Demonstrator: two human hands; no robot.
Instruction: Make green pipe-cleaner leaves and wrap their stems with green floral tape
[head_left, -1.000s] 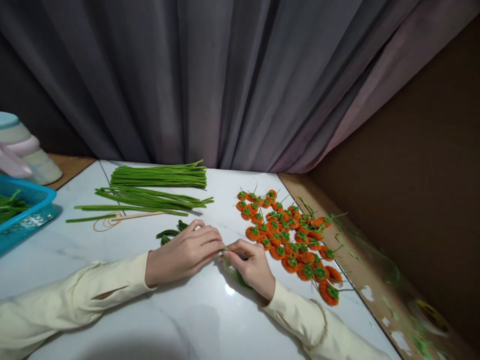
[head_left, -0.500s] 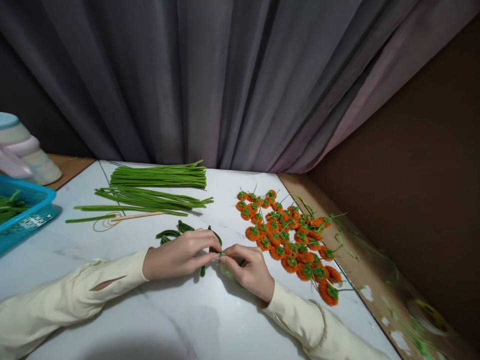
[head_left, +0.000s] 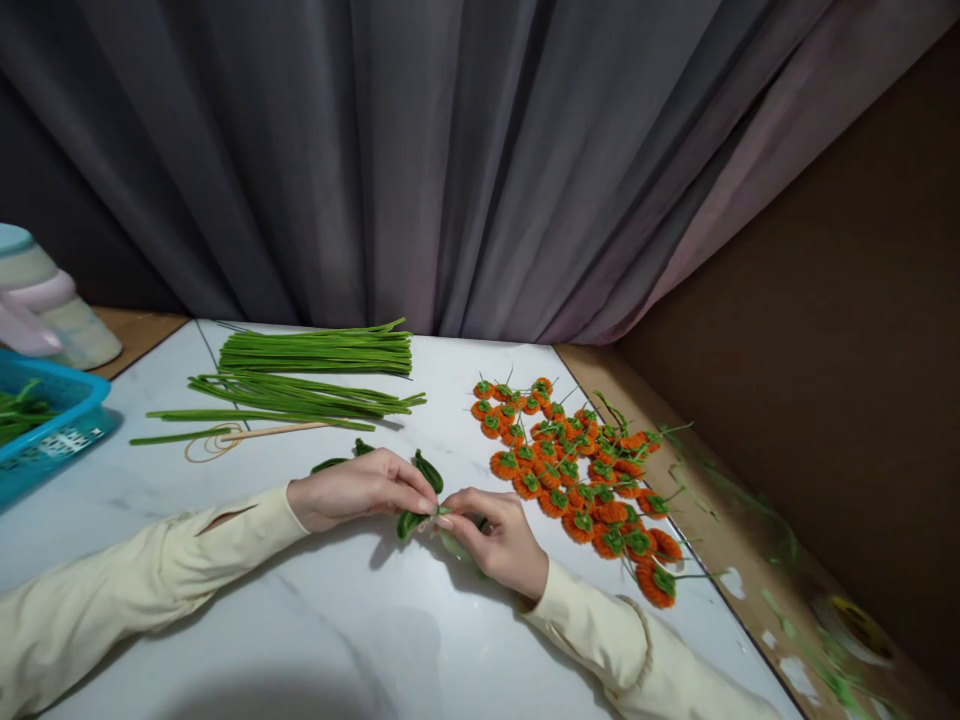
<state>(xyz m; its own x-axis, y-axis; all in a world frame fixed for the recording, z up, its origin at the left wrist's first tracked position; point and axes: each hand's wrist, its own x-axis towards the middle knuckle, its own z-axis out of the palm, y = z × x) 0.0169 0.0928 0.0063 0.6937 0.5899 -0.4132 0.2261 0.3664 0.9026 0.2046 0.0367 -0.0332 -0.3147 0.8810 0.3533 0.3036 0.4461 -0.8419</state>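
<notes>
Both hands meet above the middle of the white marble-patterned table. My left hand (head_left: 364, 490) has its thumb and fingers pinched on dark green pipe-cleaner leaves (head_left: 429, 470); one leaf points up and another shows below the fingertips. My right hand (head_left: 495, 538) pinches the same joint from the right, with a pale green strip (head_left: 454, 545), perhaps tape, hanging under its fingers. The exact grip at the fingertips is too small to make out. More dark green leaves (head_left: 328, 465) lie behind my left hand, partly hidden by it.
Orange pipe-cleaner persimmons (head_left: 553, 502) with green tops cover the right side. Bundles of green pipe cleaners (head_left: 315, 352) lie at the back left, near a thin wooden stick (head_left: 277, 431). A blue basket (head_left: 56, 430) and a pale bottle (head_left: 71, 320) stand left. A tape roll (head_left: 855, 630) lies far right.
My left hand has turned and shifted slightly down and left at the joint, so more of the held leaves shows. My right hand stays nearly in place.
</notes>
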